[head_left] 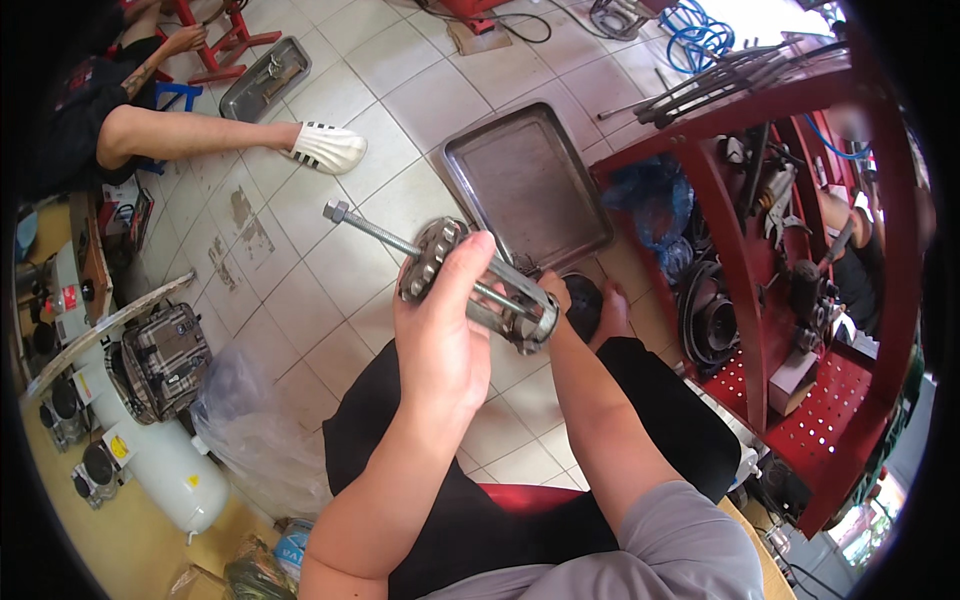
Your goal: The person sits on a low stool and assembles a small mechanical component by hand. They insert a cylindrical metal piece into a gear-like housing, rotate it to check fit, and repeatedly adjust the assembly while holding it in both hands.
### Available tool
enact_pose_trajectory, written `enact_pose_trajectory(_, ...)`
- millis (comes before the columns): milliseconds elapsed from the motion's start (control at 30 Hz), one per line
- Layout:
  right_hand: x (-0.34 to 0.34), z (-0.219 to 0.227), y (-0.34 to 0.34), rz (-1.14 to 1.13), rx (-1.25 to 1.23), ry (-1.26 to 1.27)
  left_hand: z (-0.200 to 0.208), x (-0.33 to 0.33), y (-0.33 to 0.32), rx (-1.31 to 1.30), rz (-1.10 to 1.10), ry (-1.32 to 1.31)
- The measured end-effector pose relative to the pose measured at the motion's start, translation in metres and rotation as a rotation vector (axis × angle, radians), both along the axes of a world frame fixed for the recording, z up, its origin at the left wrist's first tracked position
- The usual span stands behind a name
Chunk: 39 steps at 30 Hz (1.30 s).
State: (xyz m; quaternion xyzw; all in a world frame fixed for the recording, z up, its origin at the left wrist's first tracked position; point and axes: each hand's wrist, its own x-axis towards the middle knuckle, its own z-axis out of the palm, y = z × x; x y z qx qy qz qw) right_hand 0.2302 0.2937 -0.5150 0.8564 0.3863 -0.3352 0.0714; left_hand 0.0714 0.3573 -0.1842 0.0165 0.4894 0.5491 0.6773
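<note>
A metal bolt-and-tube assembly (495, 312) lies tilted across my two hands above my lap. A long threaded bolt (375, 230) with a hex head runs through its notched ring (437, 258) and along the slotted body. My left hand (440, 335) is closed around the ring end, thumb across the top. At the tube's other end, my right hand (556, 290) grips from behind. Most of its fingers are hidden by the metal.
A metal tray (530, 185) lies on the tiled floor ahead. To the right stands a red rack (740, 300) with tools and parts. At left are a plastic bag (240, 410), a plaid bag (165, 360) and a white tank (175, 475). A person's leg (210, 138) stretches in from far left.
</note>
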Motion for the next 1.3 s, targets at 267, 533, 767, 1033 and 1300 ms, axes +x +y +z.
enact_pose_trajectory(267, 0.023, -0.051, -0.008, 0.256, -0.089, 0.125, 0.006, -0.001, 0.008, -0.035, -0.017, -0.038)
enact_pose_trajectory(533, 0.045, 0.028, -0.016, 0.196, -0.004, 0.127, 0.001, 0.002, 0.004, 0.110, -0.008, 0.052)
enact_pose_trajectory(767, 0.046, 0.222, 0.001, -0.069, 0.684, 0.234, -0.010, 0.038, -0.023, 0.478, -0.102, 0.287)
enact_pose_trajectory(1033, -0.006, 0.451, -0.109, 0.274, 1.486, 0.290, 0.026, 0.056, -0.133, 1.011, -0.445, 0.405)
enact_pose_trajectory(1300, -0.053, 0.522, -0.257, 0.093, 1.716, 0.707, 0.150, 0.020, -0.272, 1.158, -0.610, 0.274)
